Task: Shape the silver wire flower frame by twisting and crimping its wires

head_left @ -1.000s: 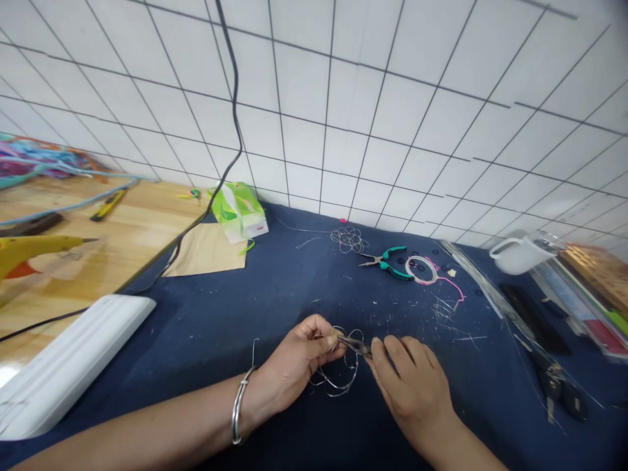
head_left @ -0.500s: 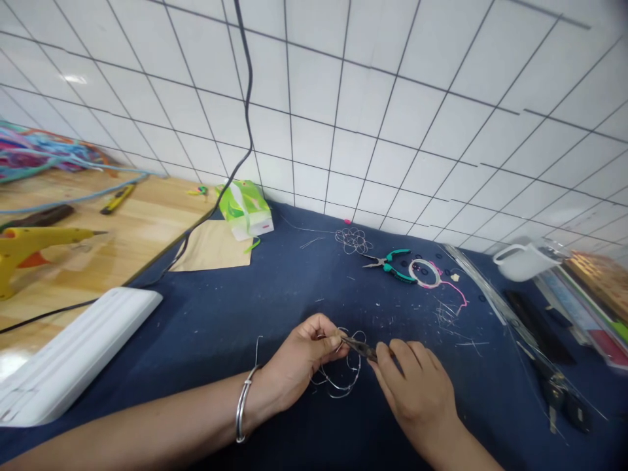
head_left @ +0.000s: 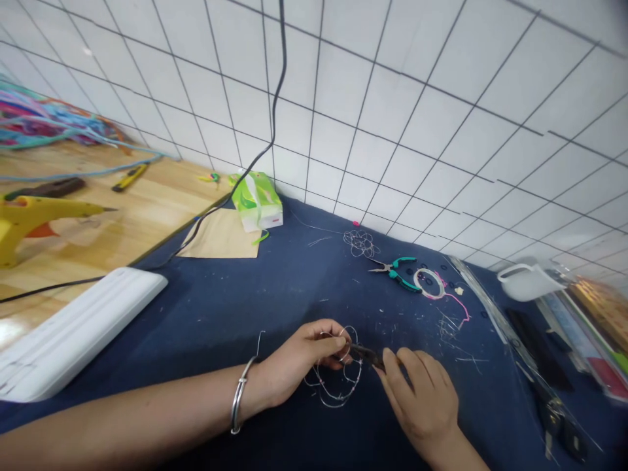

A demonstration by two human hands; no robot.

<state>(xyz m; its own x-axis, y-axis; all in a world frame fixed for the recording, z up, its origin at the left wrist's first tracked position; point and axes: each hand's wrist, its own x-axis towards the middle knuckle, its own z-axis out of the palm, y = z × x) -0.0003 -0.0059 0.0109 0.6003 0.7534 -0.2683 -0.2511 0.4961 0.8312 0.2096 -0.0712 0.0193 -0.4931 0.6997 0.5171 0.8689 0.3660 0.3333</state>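
Note:
My left hand [head_left: 307, 356] pinches a looped silver wire piece [head_left: 338, 396] between thumb and fingers. Its thin loops hang below and around the fingertips, over the dark blue cloth. My right hand [head_left: 422, 396] is closed round the handles of dark pliers [head_left: 367, 355]. The jaws of the pliers point left and meet the wire close to my left fingertips; my fingers partly hide what exactly they grip. A loose wire end [head_left: 260, 340] stands up beside my left wrist, near the silver bangle [head_left: 238, 399].
Teal-handled pliers [head_left: 397, 271], a bundle of wire loops [head_left: 360, 243] and a white ring-shaped coil [head_left: 429, 284] lie farther back on the blue cloth [head_left: 235, 294]. A white power strip [head_left: 88, 333] and yellow glue gun [head_left: 44, 219] are left. Keys [head_left: 552, 432] and a white cup [head_left: 530, 280] are right.
The camera view has shifted and tilted slightly. The wire piece has turned a little in my left hand, and the pliers remain at my left fingertips.

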